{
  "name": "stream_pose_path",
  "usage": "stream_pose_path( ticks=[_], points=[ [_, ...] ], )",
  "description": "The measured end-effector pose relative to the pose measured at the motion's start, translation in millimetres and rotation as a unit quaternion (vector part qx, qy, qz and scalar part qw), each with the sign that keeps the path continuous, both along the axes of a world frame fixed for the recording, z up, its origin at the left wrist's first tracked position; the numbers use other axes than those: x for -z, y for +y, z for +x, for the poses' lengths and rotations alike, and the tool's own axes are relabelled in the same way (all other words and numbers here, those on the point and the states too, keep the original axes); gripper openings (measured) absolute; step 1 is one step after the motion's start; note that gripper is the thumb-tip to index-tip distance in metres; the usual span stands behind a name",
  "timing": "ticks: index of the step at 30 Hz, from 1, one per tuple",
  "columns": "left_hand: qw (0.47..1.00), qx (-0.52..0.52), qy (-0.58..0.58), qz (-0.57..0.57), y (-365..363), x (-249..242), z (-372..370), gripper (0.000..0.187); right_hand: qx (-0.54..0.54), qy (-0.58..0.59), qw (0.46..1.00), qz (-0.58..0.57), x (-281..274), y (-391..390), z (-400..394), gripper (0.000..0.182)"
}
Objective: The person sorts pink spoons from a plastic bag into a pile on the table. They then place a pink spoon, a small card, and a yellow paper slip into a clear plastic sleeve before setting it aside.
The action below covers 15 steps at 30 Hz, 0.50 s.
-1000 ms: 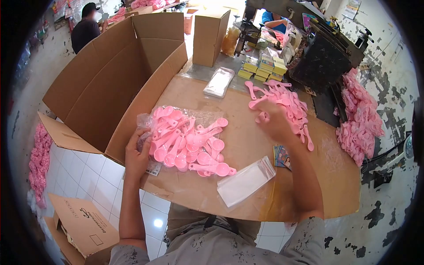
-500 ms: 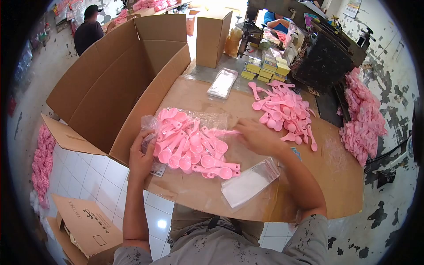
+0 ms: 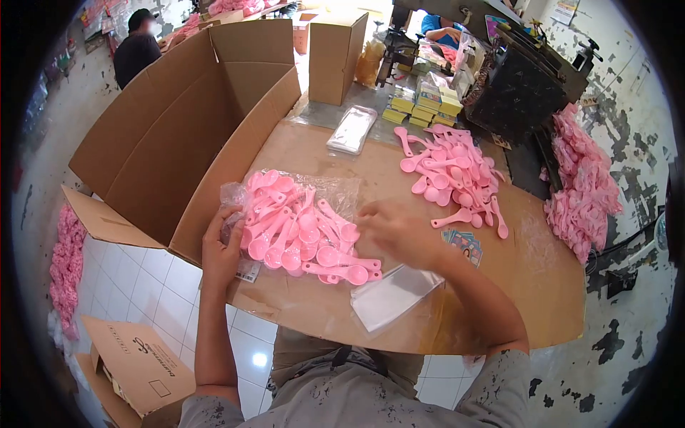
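While L hand point(image 3: 222, 242) grips bunched clear plastic point(image 3: 232, 194) at its fingertips, the near pile of pink spoons point(image 3: 307, 232) lies just R of that grip, btwn both hands, in or on the plastic, can't tell which. R hand point(image 3: 399, 232) is at the pile's R edge, fingers bent; can't tell if it's got anything. Flat clear bags point(image 3: 389, 299) lie on the body side of R hand, partly hidden by it; fanned cards point(image 3: 465, 244) sit just past R wrist. Farther out beyond R hand: 2nd spoon pile point(image 3: 453, 167), w/ clear packets point(image 3: 352, 130) to its L & yellow-edged stacks point(image 3: 422, 105) behind. Lg. open carton point(image 3: 171, 135) stands beyond L hand; pink bundles point(image 3: 581, 189) well R of R hand.
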<state>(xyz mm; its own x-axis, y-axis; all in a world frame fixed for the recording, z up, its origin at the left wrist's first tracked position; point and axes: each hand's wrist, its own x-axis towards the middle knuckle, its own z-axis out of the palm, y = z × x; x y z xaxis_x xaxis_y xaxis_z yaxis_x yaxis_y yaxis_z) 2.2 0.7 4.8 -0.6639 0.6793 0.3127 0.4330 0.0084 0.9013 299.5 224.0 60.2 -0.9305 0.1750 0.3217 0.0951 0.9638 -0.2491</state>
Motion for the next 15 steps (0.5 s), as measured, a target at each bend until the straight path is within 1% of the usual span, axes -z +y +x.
stream_pose_path(
  ticks=[3,6,9,12,14,15],
  points=[
    [1.000,0.006,-0.005,0.004,-1,2,-1,0.025,-0.029,0.011,0.999,0.042,16,-11,-18,0.022],
    [1.000,0.006,-0.001,0.009,-2,4,-4,0.024,-0.021,-0.020,0.999,-0.017,-3,0,-7,0.022],
    [1.000,0.008,-0.005,0.010,-1,6,-2,0.024,-0.012,-0.033,0.992,-0.117,-25,12,11,0.022],
    [1.000,0.012,0.000,0.007,0,2,-2,0.025,0.009,-0.051,0.990,-0.135,-43,34,35,0.017],
    [1.000,0.013,0.005,-0.010,-2,1,-2,0.026,0.105,0.005,0.979,-0.176,-68,39,54,0.016],
    [1.000,0.009,0.004,-0.006,-3,-1,-1,0.025,0.150,0.026,0.981,-0.122,-72,46,63,0.016]
  ],
)
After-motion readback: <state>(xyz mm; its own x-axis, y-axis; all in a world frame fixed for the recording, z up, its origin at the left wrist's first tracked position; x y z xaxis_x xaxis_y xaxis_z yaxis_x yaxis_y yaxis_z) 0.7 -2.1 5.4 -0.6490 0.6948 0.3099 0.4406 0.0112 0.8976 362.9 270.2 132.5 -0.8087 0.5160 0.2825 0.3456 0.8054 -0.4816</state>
